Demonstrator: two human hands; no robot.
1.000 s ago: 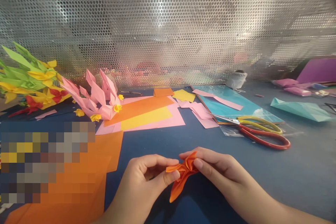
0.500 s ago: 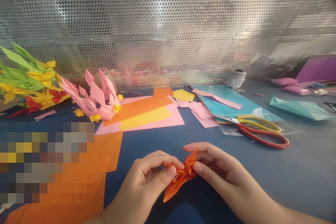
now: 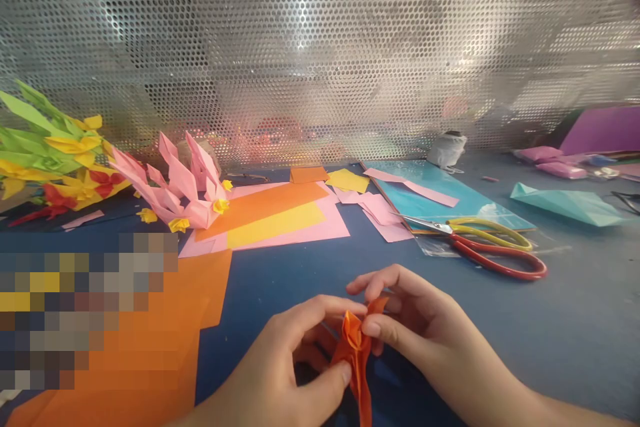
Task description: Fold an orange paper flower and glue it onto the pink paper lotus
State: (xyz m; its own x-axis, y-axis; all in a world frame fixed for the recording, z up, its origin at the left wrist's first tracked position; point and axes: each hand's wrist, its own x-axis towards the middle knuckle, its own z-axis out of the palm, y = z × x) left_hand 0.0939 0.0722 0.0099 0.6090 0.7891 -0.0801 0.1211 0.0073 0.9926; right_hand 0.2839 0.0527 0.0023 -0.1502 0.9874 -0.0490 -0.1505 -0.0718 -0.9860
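A small folded orange paper piece [image 3: 356, 353] hangs upright between my two hands, low in the middle of the view. My left hand [image 3: 280, 367] pinches its lower part with thumb and forefinger. My right hand [image 3: 415, 327] pinches its crumpled top between thumb and fingers. Both hands hover just above the blue table [image 3: 280, 273].
Red and yellow scissors [image 3: 480, 247] lie to the right on a cyan sheet [image 3: 440, 203]. Orange paper [image 3: 150, 360] lies at the left. Pink, orange and yellow sheets [image 3: 280, 220] lie behind. Pink origami [image 3: 180, 190] and green-yellow origami [image 3: 50, 147] stand far left. A perforated metal wall [image 3: 320, 47] closes the back.
The orange piece has turned from lying sideways to hanging upright. Both hands have drawn closer together and slightly lower in the view.
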